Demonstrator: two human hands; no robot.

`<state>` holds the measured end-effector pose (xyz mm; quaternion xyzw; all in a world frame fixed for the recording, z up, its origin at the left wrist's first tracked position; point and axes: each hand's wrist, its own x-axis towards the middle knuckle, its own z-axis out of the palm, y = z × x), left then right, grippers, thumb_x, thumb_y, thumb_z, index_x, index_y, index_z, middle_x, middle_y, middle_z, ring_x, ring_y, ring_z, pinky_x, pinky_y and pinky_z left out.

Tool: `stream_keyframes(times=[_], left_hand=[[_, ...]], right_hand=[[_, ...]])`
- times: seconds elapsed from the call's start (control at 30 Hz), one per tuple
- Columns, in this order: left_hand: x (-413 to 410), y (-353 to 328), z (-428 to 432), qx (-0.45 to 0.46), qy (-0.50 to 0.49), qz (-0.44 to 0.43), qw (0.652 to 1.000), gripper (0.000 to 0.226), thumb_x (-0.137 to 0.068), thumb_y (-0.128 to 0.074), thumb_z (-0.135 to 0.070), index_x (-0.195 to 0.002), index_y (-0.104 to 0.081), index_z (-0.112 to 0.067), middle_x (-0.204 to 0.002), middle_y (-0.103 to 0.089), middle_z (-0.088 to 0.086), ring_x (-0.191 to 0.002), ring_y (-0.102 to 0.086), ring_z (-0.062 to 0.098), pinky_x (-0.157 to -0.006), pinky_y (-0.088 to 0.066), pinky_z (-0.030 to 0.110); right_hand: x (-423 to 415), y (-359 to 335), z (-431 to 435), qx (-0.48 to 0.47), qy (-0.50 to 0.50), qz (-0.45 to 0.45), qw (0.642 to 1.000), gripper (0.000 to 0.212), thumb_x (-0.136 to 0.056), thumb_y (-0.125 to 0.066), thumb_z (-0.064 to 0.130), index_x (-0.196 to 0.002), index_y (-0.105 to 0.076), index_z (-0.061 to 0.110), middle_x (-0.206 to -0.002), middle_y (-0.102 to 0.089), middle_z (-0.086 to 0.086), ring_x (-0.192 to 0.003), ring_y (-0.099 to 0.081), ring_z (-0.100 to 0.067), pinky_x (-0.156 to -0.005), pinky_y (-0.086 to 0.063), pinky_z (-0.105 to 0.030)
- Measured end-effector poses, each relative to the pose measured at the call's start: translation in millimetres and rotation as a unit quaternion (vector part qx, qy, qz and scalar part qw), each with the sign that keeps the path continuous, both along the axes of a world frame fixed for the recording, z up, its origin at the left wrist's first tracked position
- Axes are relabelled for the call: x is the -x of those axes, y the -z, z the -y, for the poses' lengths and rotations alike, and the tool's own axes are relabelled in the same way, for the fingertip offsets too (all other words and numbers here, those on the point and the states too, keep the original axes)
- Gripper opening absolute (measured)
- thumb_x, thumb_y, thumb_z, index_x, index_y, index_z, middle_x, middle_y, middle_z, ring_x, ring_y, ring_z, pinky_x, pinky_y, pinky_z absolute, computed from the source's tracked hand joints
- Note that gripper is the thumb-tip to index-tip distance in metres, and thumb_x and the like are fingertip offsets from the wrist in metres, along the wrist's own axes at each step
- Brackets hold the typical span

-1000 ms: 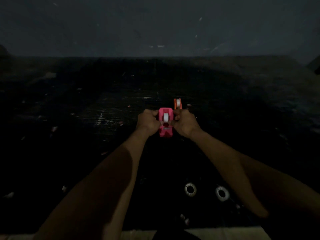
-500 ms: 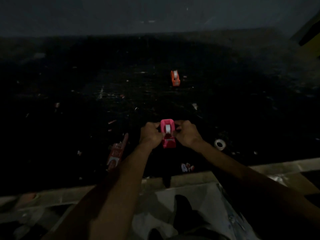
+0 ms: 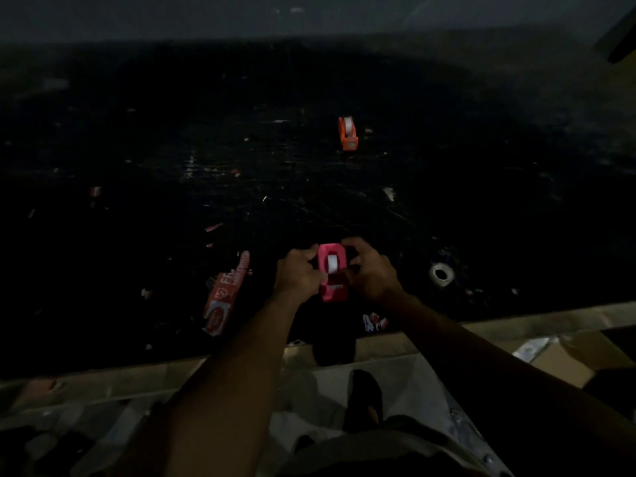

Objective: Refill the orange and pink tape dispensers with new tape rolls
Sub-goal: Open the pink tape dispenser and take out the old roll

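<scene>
A wide black table point(image 3: 137, 149) fills most of the dim room, its top scratched and littered with small scraps. Its pale near edge runs across just in front of the person, and beyond the hands there is a lot of bare dark surface out toward the far wall.

On the left part of the table, near the front edge, lies a torn red and white wrapper point(image 3: 225, 296), flat and angled toward the hands. A smaller red and white scrap point(image 3: 374, 321) sits just inside the edge below the right wrist.

Well back from the hands, past the middle of the table, the orange dispenser point(image 3: 348, 133) stands alone with a white roll showing in its top. Nothing crowds it.

To the right of the hands, apart from them, a loose tape roll point(image 3: 441, 274) lies on the black top, whitish with a dark core.

The pink dispenser point(image 3: 331, 271) is up close, between both hands near the front edge, a white tape roll seated in its rounded upper part and its cutter end pointing back at the person. The left hand point(image 3: 298, 273) is curled tight against its left side, and the right hand point(image 3: 371, 268) is closed around the right side with fingers hooked over the top.
</scene>
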<state>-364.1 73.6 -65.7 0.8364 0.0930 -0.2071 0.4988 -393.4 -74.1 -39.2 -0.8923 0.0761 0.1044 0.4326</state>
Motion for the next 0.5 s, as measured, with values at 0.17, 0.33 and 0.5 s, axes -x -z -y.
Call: stream_keyframes(times=[0.17,0.33,0.5], left_hand=[[2.0,-11.7,0.9,0.032,0.001,-0.008,0.999,0.065,-0.079,-0.071,-0.012,-0.136,-0.049,-0.035,-0.132,-0.061,0.002,-0.110,-0.063,0.023,-0.087,-0.058,0.043],[3.6,-14.1,3.0,0.047,-0.039,-0.027,0.998,0.061,-0.082,-0.064,-0.007,-0.134,-0.052,-0.037,-0.121,-0.065,0.009,-0.094,-0.067,0.024,-0.072,-0.062,0.044],[2.7,-16.6,3.6,0.061,-0.049,-0.052,0.996,0.065,-0.081,-0.062,-0.002,-0.134,-0.051,-0.036,-0.123,-0.063,0.008,-0.097,-0.066,0.025,-0.074,-0.061,0.042]], right_hand=[[-0.2,-0.8,1.5,-0.005,-0.048,0.020,0.999,0.039,-0.082,-0.069,0.032,-0.119,-0.060,0.028,-0.103,-0.067,0.003,-0.096,-0.064,-0.015,-0.082,-0.052,-0.026],[-9.8,-1.6,6.2,0.052,-0.114,0.008,0.992,0.044,-0.076,-0.073,0.039,-0.118,-0.062,0.036,-0.117,-0.069,0.000,-0.108,-0.063,-0.016,-0.095,-0.051,-0.034],[-24.3,-7.0,8.5,0.097,-0.167,-0.025,0.981,0.034,-0.083,-0.065,0.041,-0.115,-0.066,0.029,-0.103,-0.072,-0.007,-0.095,-0.066,-0.022,-0.086,-0.053,-0.036]])
